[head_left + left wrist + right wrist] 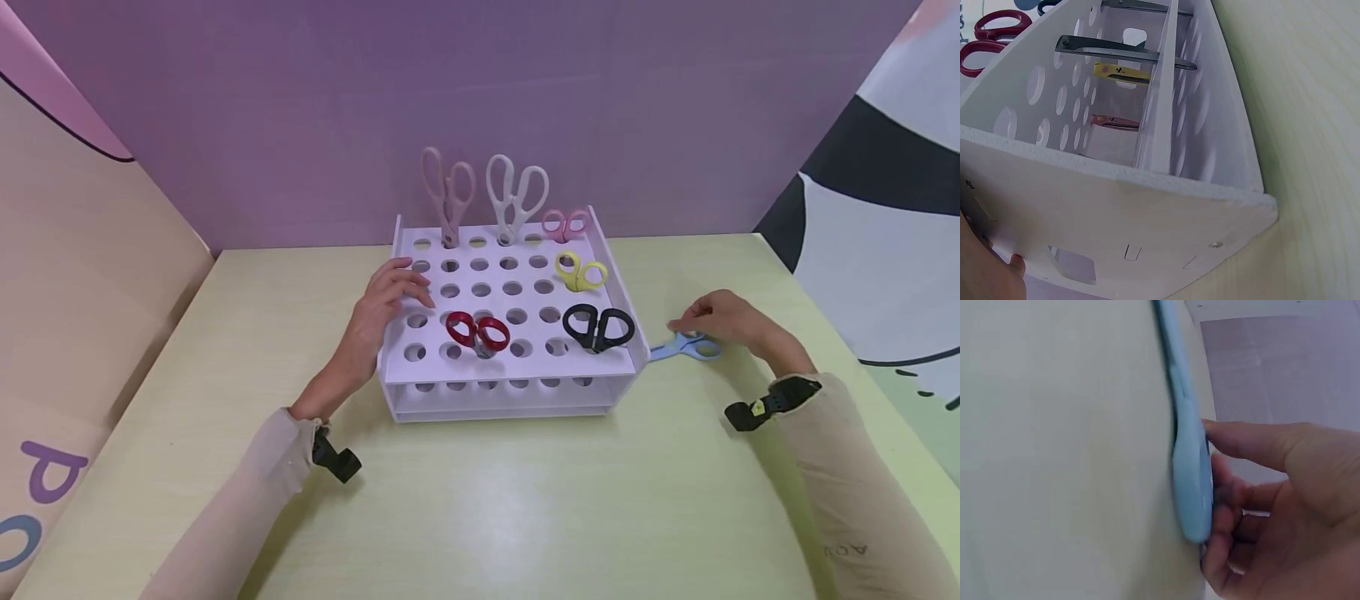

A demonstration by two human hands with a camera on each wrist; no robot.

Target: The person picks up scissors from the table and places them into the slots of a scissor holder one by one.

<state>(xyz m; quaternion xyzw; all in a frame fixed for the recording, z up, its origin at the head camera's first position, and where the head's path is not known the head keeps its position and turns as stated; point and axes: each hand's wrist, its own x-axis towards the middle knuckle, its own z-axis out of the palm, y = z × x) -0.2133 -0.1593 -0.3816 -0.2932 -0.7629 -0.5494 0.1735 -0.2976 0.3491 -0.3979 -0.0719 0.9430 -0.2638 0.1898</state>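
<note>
A white rack (495, 362) with rows of round holes stands on the table. My left hand (378, 312) rests at its left side, the fingers loosely bent over the top board and the thumb at the outer side panel (1147, 231). To the right of the rack, blue scissors (686, 346) lie on the table, blades pointing at the rack. My right hand (723, 319) is at their handle; in the right wrist view the thumb and curled fingers pinch the blue handle (1191, 481).
Red scissors (477, 333), black scissors (597, 327), yellow scissors (581, 272) and small pink scissors (565, 225) stand handles up in the rack. Tall pale pink scissors (448, 196) and white scissors (516, 198) rise from its back row. A purple wall (300, 125) stands behind the table.
</note>
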